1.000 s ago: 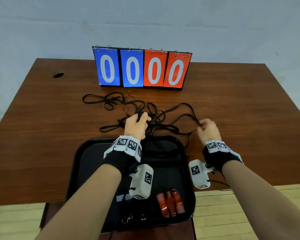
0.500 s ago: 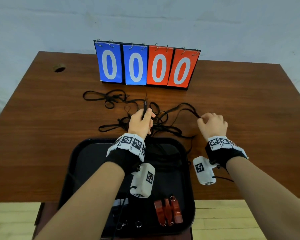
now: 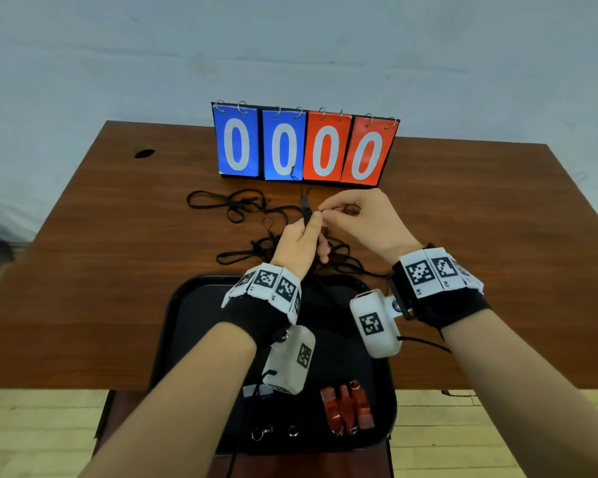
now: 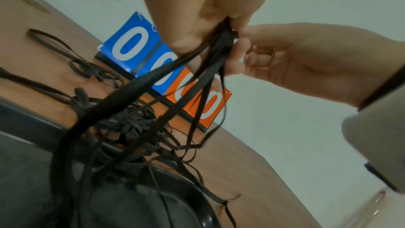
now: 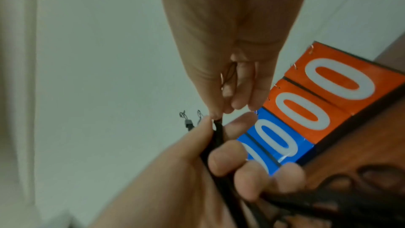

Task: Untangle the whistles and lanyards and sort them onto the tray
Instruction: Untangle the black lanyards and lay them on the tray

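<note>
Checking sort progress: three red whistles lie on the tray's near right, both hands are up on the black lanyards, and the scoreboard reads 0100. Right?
Not quite: the scoreboard reads 0000, as the head view shows. The rest holds: red whistles on the tray, left hand and right hand on the lanyards.

— What reads on the flip scoreboard (image 3: 305, 146) at the back of the counter (image 3: 463, 215)?
— Four white zeros: two on blue cards, two on orange. The wristband (image 3: 428, 276) tags show "R1", faintly.
</note>
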`<state>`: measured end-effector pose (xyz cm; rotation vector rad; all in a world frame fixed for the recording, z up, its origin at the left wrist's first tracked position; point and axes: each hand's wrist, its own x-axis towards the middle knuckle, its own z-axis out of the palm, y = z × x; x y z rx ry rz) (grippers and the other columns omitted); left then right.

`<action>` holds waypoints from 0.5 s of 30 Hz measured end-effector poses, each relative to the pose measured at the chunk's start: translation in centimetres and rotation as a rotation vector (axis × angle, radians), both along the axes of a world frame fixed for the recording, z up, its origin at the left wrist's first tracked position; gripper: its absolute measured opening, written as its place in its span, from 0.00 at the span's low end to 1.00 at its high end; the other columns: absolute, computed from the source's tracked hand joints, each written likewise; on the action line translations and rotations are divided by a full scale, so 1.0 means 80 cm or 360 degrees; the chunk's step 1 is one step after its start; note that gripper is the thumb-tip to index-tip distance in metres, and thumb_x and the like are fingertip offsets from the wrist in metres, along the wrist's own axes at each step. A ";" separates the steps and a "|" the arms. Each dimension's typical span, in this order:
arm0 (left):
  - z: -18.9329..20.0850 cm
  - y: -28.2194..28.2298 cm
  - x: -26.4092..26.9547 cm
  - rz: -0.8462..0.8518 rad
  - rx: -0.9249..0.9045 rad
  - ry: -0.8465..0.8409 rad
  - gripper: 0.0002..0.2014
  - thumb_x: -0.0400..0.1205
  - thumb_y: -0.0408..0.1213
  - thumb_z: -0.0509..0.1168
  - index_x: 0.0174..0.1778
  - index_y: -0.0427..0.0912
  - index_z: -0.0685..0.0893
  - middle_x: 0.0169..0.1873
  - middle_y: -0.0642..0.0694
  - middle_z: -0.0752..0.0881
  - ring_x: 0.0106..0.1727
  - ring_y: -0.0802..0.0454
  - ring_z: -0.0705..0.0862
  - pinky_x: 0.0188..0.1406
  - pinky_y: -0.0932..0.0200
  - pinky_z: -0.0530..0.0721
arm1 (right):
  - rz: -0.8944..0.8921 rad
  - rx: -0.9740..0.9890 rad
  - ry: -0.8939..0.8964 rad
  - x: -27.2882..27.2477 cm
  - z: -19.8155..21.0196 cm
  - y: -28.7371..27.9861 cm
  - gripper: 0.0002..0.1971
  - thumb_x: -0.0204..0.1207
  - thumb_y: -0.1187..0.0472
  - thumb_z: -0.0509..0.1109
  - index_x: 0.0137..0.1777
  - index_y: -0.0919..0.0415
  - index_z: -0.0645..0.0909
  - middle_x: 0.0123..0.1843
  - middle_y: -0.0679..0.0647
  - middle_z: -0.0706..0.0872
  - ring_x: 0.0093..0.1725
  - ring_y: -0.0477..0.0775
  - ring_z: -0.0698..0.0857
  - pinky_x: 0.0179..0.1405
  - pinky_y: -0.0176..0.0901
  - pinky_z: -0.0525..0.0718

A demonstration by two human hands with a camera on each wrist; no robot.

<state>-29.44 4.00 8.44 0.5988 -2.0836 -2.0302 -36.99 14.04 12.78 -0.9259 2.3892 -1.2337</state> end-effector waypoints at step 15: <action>0.063 -0.078 0.031 0.0435 0.0409 0.0123 0.19 0.87 0.45 0.49 0.30 0.45 0.68 0.08 0.54 0.65 0.10 0.63 0.58 0.08 0.71 0.56 | 0.0330 -0.0235 -0.1123 0.094 -0.039 -0.063 0.25 0.86 0.50 0.48 0.44 0.65 0.81 0.23 0.57 0.78 0.20 0.54 0.73 0.27 0.41 0.75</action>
